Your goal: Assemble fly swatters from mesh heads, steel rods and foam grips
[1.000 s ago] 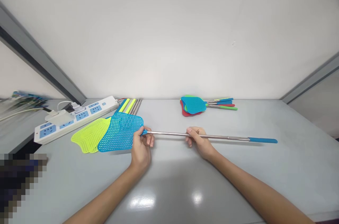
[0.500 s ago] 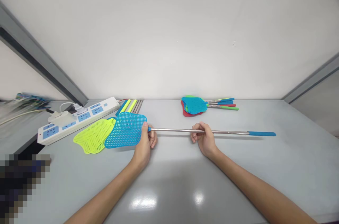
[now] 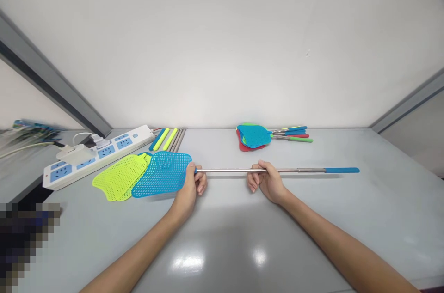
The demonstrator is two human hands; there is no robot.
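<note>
A blue fly swatter (image 3: 163, 173) with a long extended metal rod and a blue grip spans both hands, level above the table. My left hand (image 3: 190, 186) is closed on it where the perforated head meets the rod, thumb on top. Farther along, my right hand (image 3: 268, 181) pinches the middle of the rod between thumb and fingers. Yellow-green swatter heads (image 3: 121, 177) lie at the left, partly covered by the blue head. Beyond them are yellow grip sleeves (image 3: 169, 139), a blue sleeve (image 3: 157, 139) and several metal rods (image 3: 178, 139).
A white power strip (image 3: 100, 154) with plugged-in adapters runs along the left side. Against the back wall rests a pile of swatters (image 3: 255, 137) in blue, red and green, handles to the right. The grey table (image 3: 236, 247) extends toward me. A pixelated patch covers the lower left.
The swatter's head has tilted slightly, its left end dropping and its grip end rising a little. Both hands keep their hold at about the same places.
</note>
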